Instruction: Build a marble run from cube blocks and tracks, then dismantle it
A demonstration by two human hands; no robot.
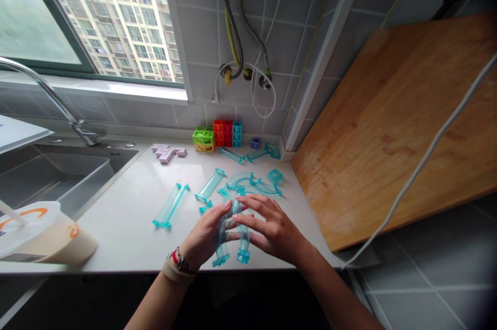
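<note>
My left hand grips a curved clear-blue plastic track piece, its thumb along the upper part. Beside it, my right hand has its fingers around a second curved track piece. The two pieces stand side by side, close together, above the counter's front edge. Straight clear-blue track pieces lie to the left, one farther out and another nearer my hands. Just behind my hands are more curved pieces and a round blue piece.
Stacked green and yellow, red and blue cubes stand by the wall. A purple block shape lies near the sink. A lidded drink cup stands front left. A wooden board leans at right, with a white cable before it.
</note>
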